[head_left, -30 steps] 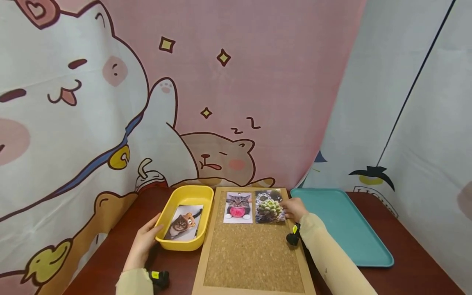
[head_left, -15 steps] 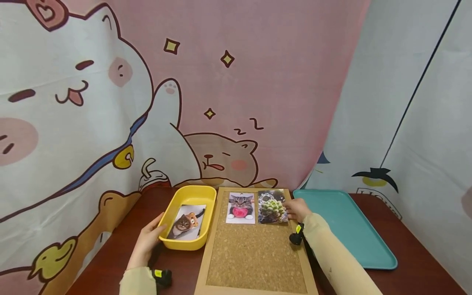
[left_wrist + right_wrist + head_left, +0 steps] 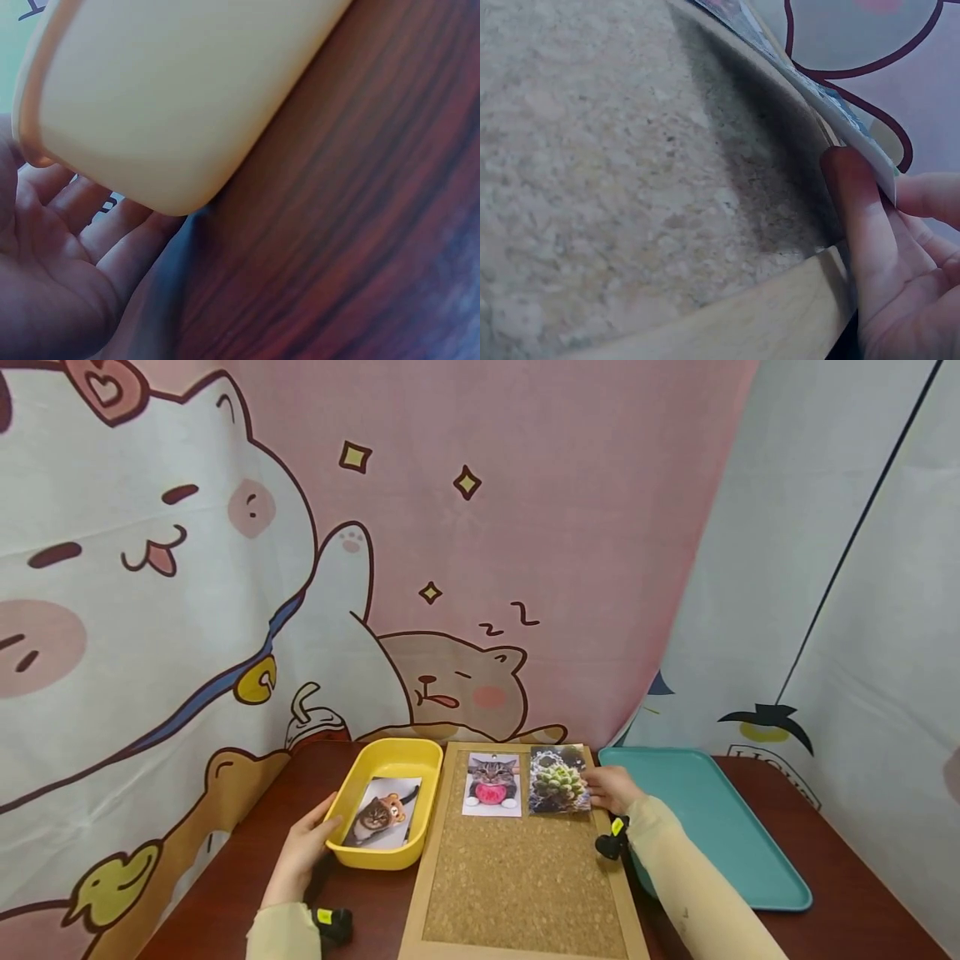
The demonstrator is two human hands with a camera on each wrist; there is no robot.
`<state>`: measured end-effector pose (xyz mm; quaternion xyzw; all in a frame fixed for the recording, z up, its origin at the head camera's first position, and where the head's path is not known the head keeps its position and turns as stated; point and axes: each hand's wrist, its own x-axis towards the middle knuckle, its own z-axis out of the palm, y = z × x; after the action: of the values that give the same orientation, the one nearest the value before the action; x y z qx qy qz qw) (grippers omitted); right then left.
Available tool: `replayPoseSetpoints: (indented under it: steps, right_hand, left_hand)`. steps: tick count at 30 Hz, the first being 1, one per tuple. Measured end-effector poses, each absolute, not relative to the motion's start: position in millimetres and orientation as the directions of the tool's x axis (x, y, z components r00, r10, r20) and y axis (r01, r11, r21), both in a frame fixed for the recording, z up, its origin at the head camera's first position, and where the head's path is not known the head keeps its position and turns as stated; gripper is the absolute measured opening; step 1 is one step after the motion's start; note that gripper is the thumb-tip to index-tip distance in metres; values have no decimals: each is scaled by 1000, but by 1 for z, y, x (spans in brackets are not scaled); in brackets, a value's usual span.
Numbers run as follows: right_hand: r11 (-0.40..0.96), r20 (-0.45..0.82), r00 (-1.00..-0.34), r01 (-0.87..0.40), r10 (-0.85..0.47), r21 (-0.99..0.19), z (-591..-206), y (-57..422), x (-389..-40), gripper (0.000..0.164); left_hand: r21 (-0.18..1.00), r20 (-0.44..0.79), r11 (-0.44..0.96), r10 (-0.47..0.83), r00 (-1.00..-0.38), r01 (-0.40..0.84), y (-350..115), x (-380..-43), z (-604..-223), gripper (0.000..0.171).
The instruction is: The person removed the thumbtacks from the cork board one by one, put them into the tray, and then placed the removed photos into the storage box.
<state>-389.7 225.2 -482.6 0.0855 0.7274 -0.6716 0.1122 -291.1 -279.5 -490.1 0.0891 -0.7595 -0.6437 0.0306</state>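
Succulent photo is at abt 1 o'clock on corkboard (head view, corkboard ctr = dial), just beside cat photo at 11. R hand pinches its edge on the 3 o'clock side; R wrist view shows that edge apart from the cork, w/ shadow below. Can't tell if it's pinned.

To do this well, imo: light pinch close to edge so card won't crease, top lvl w/ cat photo, slow moves so it doesn't twist or scrape.

Pose: R forearm comes in from abt 4 o'clock, passing over near-left side of teal tray; wrist's by the corkboard frame. L hand, out at 9, grips yellow tray at tray's own 8 o'clock: thumb at rim, fingers outside/under. Can't tell if that tray's raised off bench.
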Motion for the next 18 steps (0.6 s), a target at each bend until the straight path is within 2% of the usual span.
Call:
replayPoseSetpoints:
  steps: [11, 18]
  right_hand:
    - [-35, -250, -966, 253, -73, -967, -476, 222, -386, 41]
    - [-72, -237, -968, 243, -85, -967, -469, 215, -386, 17]
  left_hand:
    - [982, -75, 160, -184, -980, -105, -280, -290, -492, 54]
    - [978, -80, 172, -187, -979, -113, -281, -293, -493, 54]
